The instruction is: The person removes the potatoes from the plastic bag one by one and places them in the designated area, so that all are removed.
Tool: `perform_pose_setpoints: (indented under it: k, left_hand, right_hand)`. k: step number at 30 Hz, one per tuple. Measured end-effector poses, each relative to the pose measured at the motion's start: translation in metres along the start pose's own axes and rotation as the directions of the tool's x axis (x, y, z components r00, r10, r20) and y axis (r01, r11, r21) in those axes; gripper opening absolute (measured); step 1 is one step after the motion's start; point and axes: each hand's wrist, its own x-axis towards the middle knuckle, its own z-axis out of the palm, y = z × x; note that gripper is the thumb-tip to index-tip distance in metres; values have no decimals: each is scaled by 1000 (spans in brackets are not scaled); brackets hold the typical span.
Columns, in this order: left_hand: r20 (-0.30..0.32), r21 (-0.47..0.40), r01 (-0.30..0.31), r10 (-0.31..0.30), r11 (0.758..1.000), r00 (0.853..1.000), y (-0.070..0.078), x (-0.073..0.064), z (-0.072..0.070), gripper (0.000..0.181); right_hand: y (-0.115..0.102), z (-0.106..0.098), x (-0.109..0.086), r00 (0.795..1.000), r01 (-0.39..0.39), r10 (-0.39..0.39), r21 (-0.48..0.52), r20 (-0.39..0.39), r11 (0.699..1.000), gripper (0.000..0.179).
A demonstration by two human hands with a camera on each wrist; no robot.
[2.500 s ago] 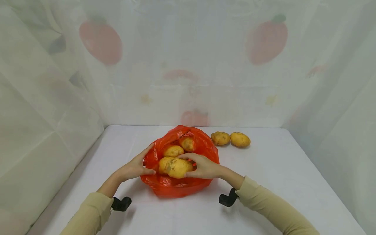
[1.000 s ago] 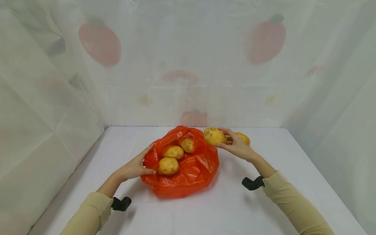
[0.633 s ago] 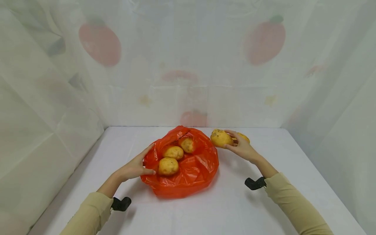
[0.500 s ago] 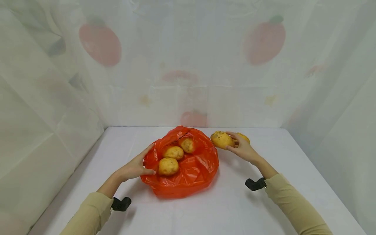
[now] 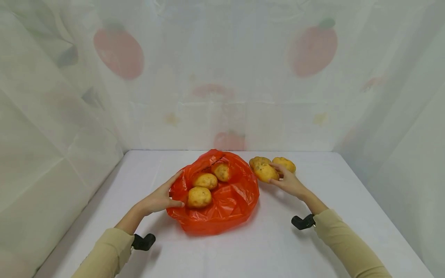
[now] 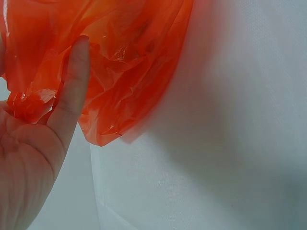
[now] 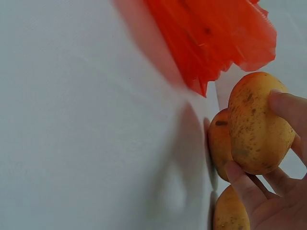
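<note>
A red plastic bag (image 5: 222, 216) lies with its mouth facing up, and three potatoes show inside, the nearest potato (image 5: 199, 197) close to my left thumb. My left hand (image 5: 160, 197) rests at the bag's left side, thumb and fingers spread against the plastic; a straight digit touches it in the left wrist view. Right of the bag, my right hand (image 5: 289, 182) holds a yellow, brown-spotted potato (image 7: 256, 124) between thumb and fingers, raised off the table. Behind it sits another potato (image 5: 259, 160), partly hidden, with a second loose potato (image 5: 284, 165) beside it.
White cloth covers the table (image 5: 229, 255). Pale curtains with faded fruit prints (image 5: 229, 77) rise behind it and at both sides. A black wrist mount (image 5: 144, 242) hangs under the left sleeve, and another mount (image 5: 303, 222) under the right.
My right hand has lifted the potato out of the bag and carried it right, toward the two loose potatoes. Lately it has come slightly nearer me. The left hand has stayed still.
</note>
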Motion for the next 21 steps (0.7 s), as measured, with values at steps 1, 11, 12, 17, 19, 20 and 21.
perform_pose_setpoints:
  k: [1,11,12,17,19,20,21]
  left_hand:
    - [0,0,-1,1,1000,1000,0,0,0,103]
    - [-1,3,-3,3,1000,1000,-1,0,0,102]
    - [1,1,-2,2,1000,1000,-1,0,0,102]
    - [1,-1,6,-6,1000,1000,-1,0,0,103]
    - [1,-2,7,-7,1000,1000,-1,0,0,103]
    - [0,-3,8,-8,1000,1000,-1,0,0,103]
    - [-1,-4,10,-10,1000,1000,-1,0,0,102]
  right_hand:
    - [2,1,0,1000,4,-4,3,0,1000,63]
    - [9,8,-2,1000,8,-8,7,8,1000,60]
    - [6,8,-3,1000,6,-6,15,11,1000,60]
    - [-12,8,-10,1000,9,-10,43,26,999,61]
    - [-12,8,-11,999,19,-20,33,29,999,60]
    - [-9,9,-10,999,22,-23,25,30,999,60]
    - [-5,10,-8,999,26,-26,17,30,1000,60]
